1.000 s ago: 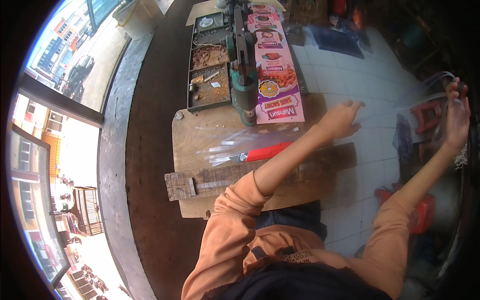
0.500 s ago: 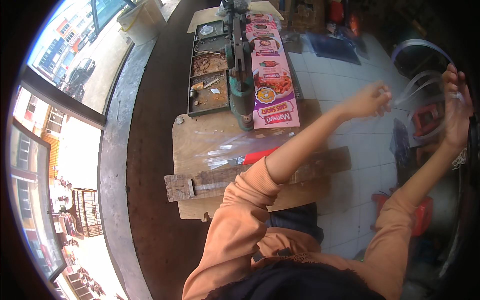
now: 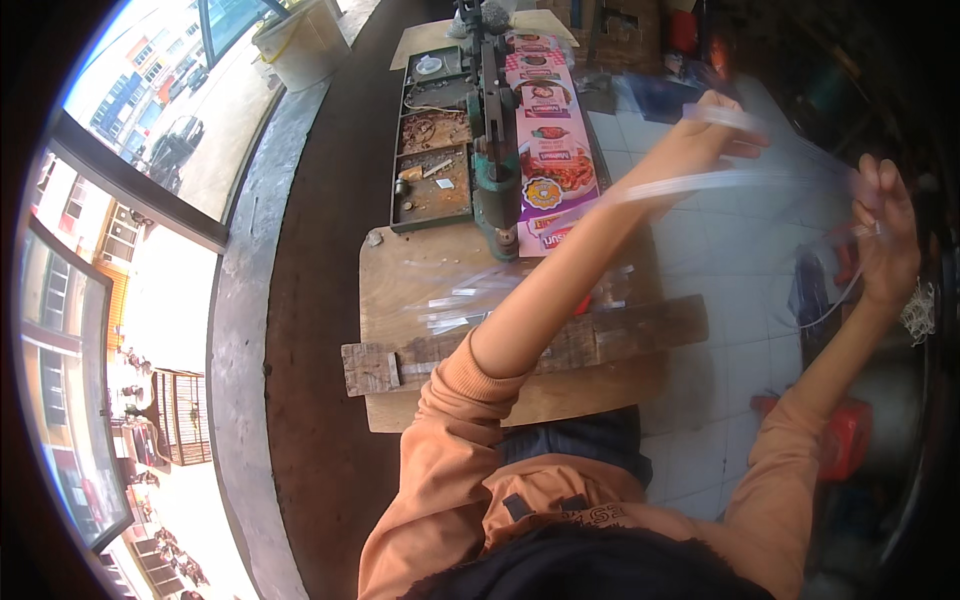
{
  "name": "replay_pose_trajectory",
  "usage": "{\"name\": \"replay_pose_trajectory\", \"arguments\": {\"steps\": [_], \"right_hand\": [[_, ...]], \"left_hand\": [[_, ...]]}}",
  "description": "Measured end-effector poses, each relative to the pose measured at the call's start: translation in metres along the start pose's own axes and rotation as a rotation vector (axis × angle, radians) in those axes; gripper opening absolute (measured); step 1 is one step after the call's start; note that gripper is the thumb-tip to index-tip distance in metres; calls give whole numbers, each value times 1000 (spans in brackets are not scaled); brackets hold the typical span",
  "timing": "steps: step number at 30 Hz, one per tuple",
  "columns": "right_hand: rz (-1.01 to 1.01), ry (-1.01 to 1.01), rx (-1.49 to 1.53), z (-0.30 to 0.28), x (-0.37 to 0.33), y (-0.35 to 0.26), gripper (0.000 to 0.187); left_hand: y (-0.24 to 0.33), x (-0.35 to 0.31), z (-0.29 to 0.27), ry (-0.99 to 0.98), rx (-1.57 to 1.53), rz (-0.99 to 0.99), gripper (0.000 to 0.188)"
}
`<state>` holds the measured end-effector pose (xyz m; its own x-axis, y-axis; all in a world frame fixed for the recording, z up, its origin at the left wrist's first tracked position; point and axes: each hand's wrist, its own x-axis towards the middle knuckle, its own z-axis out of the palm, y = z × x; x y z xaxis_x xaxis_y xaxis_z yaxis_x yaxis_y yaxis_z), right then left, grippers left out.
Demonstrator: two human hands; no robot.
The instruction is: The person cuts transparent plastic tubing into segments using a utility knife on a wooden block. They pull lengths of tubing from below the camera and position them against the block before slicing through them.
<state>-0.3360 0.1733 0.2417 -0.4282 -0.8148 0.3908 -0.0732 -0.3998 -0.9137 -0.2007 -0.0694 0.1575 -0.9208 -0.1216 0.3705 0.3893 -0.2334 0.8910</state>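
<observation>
My left hand point(image 3: 712, 135) is raised beyond the right side of the table, smeared by motion. Its fingers curl about a clear plastic strip point(image 3: 735, 180), which sweeps in a blurred loop toward my right hand point(image 3: 882, 232). That hand is lifted at the far right, fingers upward, with part of the strip caught at the thumb. A thin end of the strip curves below it. On the wooden table point(image 3: 400, 265), under my left forearm, lie several short clear strips point(image 3: 465, 300) and a red-handled tool point(image 3: 583, 303), mostly hidden by the arm.
A green metal press point(image 3: 495, 170) stands on the table beside a divided tray point(image 3: 432, 215) of small scraps. A pink printed banner point(image 3: 555, 130) lies to its right. A worn wooden plank point(image 3: 640, 335) crosses the near part. Red objects point(image 3: 845, 440) sit on the tiled floor.
My left hand has moved up and slightly left, drawing the strip across in front of my forearm. My right hand has shifted a little left and down. The view has turned slightly.
</observation>
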Motion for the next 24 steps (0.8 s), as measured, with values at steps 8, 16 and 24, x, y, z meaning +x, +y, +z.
{"name": "replay_pose_trajectory", "arguments": {"steps": [8, 16, 24], "right_hand": [[101, 12, -298, 38, -13, 20, 22], [-35, 19, -782, 60, -26, 69, 28], [-294, 210, -1724, -61, -56, 85, 24]], "left_hand": [[-1, -112, 15, 25, -146, 272, 46], [50, -157, 15, 270, -953, 509, 32], [121, -211, -24, 498, -938, 733, 30]]}}
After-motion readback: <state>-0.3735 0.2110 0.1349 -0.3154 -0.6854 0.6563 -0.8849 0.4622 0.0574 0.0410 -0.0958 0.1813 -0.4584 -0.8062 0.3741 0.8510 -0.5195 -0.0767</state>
